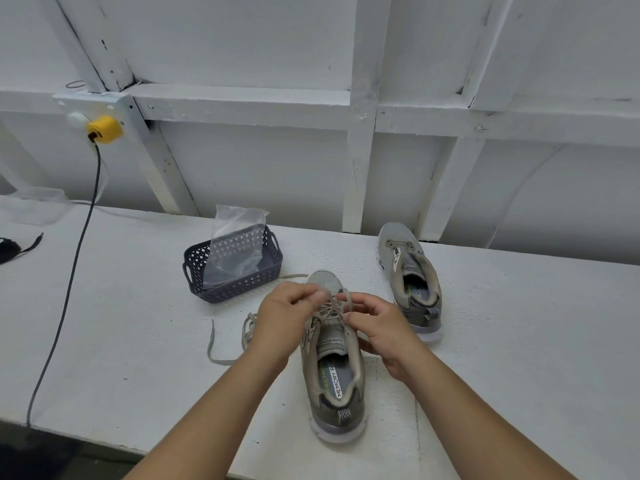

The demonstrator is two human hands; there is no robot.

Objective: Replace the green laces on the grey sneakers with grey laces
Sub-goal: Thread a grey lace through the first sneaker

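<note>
Your near sneaker (332, 362) stands upright close to the front edge of the white table (138, 306), toe pointing away from you toward the wall, heel toward you. Both of your hands work over its laced front. Your left hand (282, 317) has its fingers curled in at the top of the lacing and pinches the grey lace (332, 308) there; your right hand (379, 332) is curled against the shoe's right side, thumb and forefinger pinching a strand of the same lace just beside the eyelets. A loose length of that lace (221, 344) trails off the shoe's left side and lies in a loop on the surface, and another end runs back toward the basket. The second sneaker (408, 278) stands further back and to the right, near the rear edge, well apart from the first, with no lace that can be made out. The dark basket (194, 268) sits behind and left of your hands, a clear plastic bag (235, 244) standing in it. A grey cable (69, 282) crosses the left part of the surface up to a yellow plug (104, 129) on the wall.
</note>
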